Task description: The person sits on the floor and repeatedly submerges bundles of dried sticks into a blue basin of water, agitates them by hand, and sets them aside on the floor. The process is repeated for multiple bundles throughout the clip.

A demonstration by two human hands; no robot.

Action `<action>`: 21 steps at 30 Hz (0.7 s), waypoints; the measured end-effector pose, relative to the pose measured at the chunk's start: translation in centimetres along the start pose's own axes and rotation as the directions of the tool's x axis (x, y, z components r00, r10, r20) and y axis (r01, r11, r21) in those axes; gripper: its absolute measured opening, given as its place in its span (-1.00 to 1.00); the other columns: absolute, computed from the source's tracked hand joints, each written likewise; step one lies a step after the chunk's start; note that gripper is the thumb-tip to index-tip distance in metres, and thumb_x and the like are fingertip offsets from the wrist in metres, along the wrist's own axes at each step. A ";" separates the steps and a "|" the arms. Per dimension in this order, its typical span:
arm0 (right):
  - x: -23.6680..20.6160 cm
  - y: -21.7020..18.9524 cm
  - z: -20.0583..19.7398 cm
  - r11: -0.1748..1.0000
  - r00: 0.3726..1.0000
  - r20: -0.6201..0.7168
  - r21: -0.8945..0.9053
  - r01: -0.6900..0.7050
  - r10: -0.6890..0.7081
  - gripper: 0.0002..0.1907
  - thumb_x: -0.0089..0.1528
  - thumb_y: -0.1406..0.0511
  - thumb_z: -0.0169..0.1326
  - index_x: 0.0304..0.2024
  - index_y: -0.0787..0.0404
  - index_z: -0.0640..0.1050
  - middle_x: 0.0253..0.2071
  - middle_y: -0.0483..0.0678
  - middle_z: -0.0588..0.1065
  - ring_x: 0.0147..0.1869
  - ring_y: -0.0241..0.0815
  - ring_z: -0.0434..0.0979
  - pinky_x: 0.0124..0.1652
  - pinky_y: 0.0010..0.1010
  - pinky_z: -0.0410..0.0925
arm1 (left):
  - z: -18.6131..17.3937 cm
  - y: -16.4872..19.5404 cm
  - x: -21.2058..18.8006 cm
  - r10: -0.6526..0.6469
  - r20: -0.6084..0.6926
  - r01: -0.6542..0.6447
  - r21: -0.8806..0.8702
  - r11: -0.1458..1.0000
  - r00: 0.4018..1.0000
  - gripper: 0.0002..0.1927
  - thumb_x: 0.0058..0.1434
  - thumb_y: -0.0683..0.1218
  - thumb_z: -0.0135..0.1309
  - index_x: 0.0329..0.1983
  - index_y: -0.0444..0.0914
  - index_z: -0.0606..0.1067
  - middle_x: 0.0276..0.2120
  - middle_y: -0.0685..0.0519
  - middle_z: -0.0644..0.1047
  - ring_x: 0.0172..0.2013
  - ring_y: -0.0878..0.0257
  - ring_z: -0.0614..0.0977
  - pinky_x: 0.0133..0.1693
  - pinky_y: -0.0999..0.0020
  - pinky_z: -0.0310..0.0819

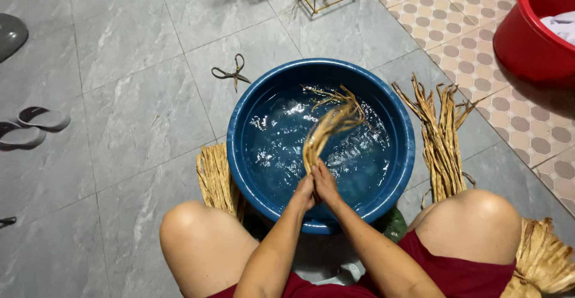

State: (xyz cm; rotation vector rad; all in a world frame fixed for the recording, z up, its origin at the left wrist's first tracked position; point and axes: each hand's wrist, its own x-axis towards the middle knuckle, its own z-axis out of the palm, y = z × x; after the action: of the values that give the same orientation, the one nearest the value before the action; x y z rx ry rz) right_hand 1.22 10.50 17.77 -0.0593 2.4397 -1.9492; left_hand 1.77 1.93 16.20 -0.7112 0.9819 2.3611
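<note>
A round blue basin (239, 154) filled with water sits on the floor between my knees. Above the water, my left hand (303, 193) and my right hand (325, 184) are pressed together and both grip the near end of a bundle of dried tan plant strips (326, 129). The bundle slants up and away over the water and looks blurred. Its far tips fan out near the basin's middle.
More dried strips lie in a bundle right of the basin (440, 136), at its left (215, 178) and by my right knee (542, 262). Scissors (230, 73) lie behind the basin. A red tub (527, 40) stands far right; sandals (33, 124) at left.
</note>
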 end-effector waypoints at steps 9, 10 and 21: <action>0.9 -0.9 -2.6 0.999 0.997 -0.063 -0.023 0.046 -0.048 -0.56 0.45 0.14 -0.13 0.23 0.31 0.45 0.21 0.14 0.47 0.30 0.05 0.42 0.23 -0.20 0.24 | 2.3 -3.2 -0.7 0.127 0.144 -0.090 -0.240 0.967 0.981 -0.60 0.45 0.06 -0.11 0.18 -0.27 0.45 0.02 -0.01 0.58 0.00 0.15 0.63 0.08 0.19 0.52; 0.6 -0.9 -2.3 1.000 0.998 -0.069 0.015 -0.008 0.009 -0.56 0.44 0.14 -0.12 0.23 0.29 0.46 0.17 0.14 0.49 0.25 0.07 0.45 0.19 -0.20 0.27 | 2.1 -3.0 -0.8 0.121 0.144 -0.081 -0.255 0.964 0.982 -0.58 0.42 0.07 -0.13 0.18 -0.25 0.45 0.03 -0.01 0.58 0.01 0.15 0.63 0.08 0.19 0.51; 0.3 -0.7 -2.1 0.916 0.995 -0.061 -0.398 0.045 -0.075 -0.44 0.44 0.08 -0.35 0.38 0.18 0.35 0.38 0.25 0.32 0.45 0.27 0.22 0.35 -0.04 0.11 | 2.7 -1.9 -1.7 0.174 0.178 -0.107 -0.331 0.937 0.969 -0.44 0.44 0.17 -0.16 0.35 -0.25 0.36 0.20 -0.02 0.52 0.19 0.09 0.54 0.20 0.15 0.45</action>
State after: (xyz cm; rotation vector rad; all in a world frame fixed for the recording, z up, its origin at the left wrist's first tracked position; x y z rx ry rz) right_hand 0.86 12.34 18.89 -0.0685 2.8754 -1.4657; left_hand 3.47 4.73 17.94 -0.5086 0.5850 2.6924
